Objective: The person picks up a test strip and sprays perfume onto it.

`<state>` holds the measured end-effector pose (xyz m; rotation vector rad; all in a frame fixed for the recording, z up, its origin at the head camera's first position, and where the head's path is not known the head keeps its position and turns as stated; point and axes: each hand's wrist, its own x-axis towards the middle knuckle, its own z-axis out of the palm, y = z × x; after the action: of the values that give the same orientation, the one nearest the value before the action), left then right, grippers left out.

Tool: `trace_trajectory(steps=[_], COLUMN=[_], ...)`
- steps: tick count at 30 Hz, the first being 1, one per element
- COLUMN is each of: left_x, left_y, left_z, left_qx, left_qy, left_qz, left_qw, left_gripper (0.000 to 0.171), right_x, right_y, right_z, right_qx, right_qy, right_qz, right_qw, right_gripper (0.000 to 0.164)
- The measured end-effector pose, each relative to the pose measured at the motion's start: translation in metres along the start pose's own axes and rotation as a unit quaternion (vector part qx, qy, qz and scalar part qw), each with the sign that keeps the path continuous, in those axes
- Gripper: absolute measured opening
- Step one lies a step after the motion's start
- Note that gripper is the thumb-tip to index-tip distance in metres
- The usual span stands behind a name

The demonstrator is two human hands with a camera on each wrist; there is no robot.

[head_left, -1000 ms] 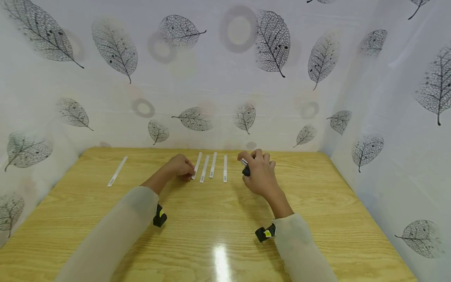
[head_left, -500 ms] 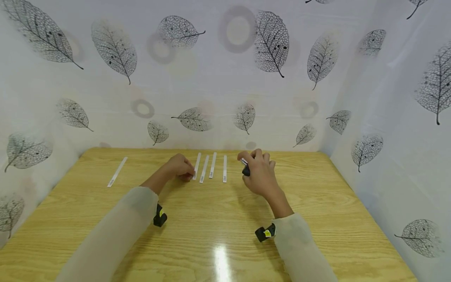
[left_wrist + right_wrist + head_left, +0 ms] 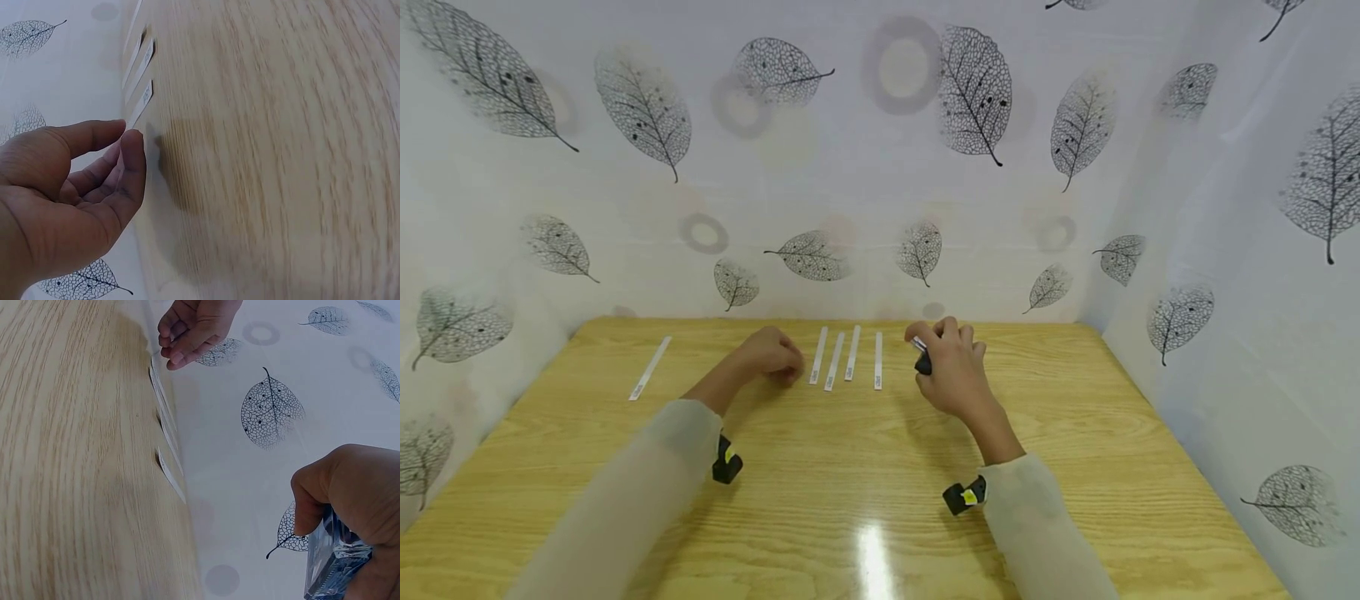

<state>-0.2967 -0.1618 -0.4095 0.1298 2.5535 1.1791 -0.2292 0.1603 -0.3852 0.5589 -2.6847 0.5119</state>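
Observation:
My left hand [image 3: 772, 354] is just left of a row of white paper strips, fingers loosely bent and holding nothing. In the left wrist view its thumb and index fingertips [image 3: 132, 139] are close together, near the end of a strip [image 3: 144, 100]. The nearest strip [image 3: 818, 357] lies flat on the table, its printed label at the near end. Several strips make up the row, including the rightmost one [image 3: 878, 362]. To the right, my right hand [image 3: 955, 371] grips a small clear-and-dark plastic object [image 3: 337, 559], whose kind is mostly hidden by the fingers.
One more strip [image 3: 650, 368] lies apart at the table's left side. The wood-grain table [image 3: 850, 467] ends at a pale leaf-printed curtain [image 3: 865, 167] behind and at both sides. Small black cameras [image 3: 964, 497] are worn at both wrists.
My left hand has let go of the nearest strip and drawn back slightly to the left. That strip's near end has shifted a little to the right. The right hand stays still.

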Motion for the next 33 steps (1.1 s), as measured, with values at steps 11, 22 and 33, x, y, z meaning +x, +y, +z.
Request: trace_trajectory(steps=[11, 22, 33], left_x=[-0.011, -0.03, -0.044], left_y=[-0.012, -0.026, -0.056], left_z=[-0.023, -0.052, -0.08], left_qx=[-0.031, -0.04, -0.03], left_qy=[0.008, 0.005, 0.013], left_qz=[-0.003, -0.005, -0.011], left_qw=[0.9995, 0.9992, 0.9994], left_gripper=[0.03, 0.034, 0.039], right_x=[0.0, 0.0, 0.0], right_y=[-0.002, -0.002, -0.001], right_z=[0.0, -0.001, 0.0], right_qx=[0.001, 0.001, -0.002], right_qy=[0.001, 0.002, -0.001], right_qz=[0.001, -0.001, 0.001], right_qw=[1.0, 1.0, 1.0], right_gripper=[0.052, 0.052, 0.052])
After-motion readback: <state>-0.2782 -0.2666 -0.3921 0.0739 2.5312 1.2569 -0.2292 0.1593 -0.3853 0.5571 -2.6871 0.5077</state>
